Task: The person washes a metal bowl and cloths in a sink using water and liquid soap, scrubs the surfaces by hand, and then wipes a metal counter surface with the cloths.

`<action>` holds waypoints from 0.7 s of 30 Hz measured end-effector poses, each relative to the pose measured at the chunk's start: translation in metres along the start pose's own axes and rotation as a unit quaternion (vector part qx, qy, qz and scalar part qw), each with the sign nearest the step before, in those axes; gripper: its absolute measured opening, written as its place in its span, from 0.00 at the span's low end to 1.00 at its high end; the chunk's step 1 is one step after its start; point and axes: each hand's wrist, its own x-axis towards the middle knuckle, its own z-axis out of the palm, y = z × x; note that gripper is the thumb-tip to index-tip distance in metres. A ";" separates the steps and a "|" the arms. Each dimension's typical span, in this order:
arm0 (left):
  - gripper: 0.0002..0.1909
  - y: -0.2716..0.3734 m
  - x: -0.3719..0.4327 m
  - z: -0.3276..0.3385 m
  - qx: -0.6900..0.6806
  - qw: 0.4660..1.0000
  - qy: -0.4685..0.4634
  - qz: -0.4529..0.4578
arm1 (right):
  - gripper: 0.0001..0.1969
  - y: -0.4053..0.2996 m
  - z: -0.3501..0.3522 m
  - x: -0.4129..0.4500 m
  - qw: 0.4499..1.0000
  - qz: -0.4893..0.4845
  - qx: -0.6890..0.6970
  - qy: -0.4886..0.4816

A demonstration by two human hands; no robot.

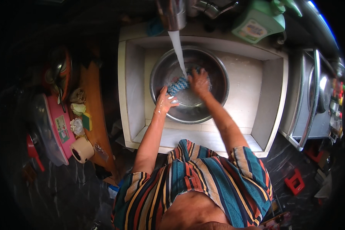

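A round stainless steel basin (189, 114) stands in a white-walled sink (244, 106). Water runs from the faucet (172, 17) into it, beside a wet blue-and-white zigzag-patterned cloth (178, 86). My right hand (199, 82) is over the bunched right part of this cloth, its fingers curled into the folds and slightly blurred. At the basin's left inner side is my left hand (166, 101), wet, fingers apart, the tip of one finger close to the cloth's lower left end. Whether that fingertip touches the cloth is hard to see.
A green pump bottle (256, 24) stands behind the sink, right of the faucet lever (215, 8). Leftward, a wooden surface (93, 115) bears a yellow-green sponge (87, 121) and a beige round container (82, 150), near a pink box (60, 126). A gas stove (302, 115) is at right.
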 end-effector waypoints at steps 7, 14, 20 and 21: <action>0.21 0.013 -0.051 0.028 -0.049 0.966 -0.169 0.191 | 0.12 -0.129 -0.012 -0.110 0.973 -0.157 0.168 0.027; 0.11 -0.010 -0.035 0.045 -0.149 0.983 -0.053 0.088 | 0.09 -0.084 0.010 -0.045 0.988 0.012 0.156 0.017; 0.26 -0.021 -0.020 0.041 -0.011 0.992 0.005 0.126 | 0.17 0.000 -0.010 -0.003 1.000 -0.005 0.009 -0.002; 0.29 -0.011 -0.023 0.029 0.018 0.996 -0.010 0.093 | 0.19 0.015 -0.017 0.000 0.997 0.012 -0.078 0.001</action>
